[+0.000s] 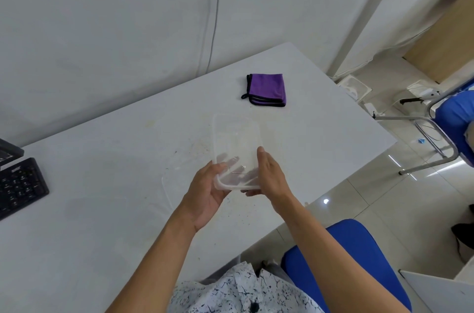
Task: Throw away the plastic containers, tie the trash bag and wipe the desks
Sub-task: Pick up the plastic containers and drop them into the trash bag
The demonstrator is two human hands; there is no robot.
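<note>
A clear rectangular plastic container (236, 143) is held just above the white desk (102, 210), tilted with its open side facing me. My left hand (207, 194) grips its near left corner from below. My right hand (269, 174) holds its right side, thumb along the rim. A clear flat lid (169, 184) lies on the desk just left of my left hand, hard to make out. A folded purple cloth (266, 89) with black trim lies farther back on the desk. The desk surface shows specks and stains around the container.
A black keyboard (20, 187) sits at the desk's left edge. A blue chair (354, 261) stands close at my right, another blue chair (454, 122) farther right on the tiled floor. A wall with a hanging cable (215, 17) backs the desk.
</note>
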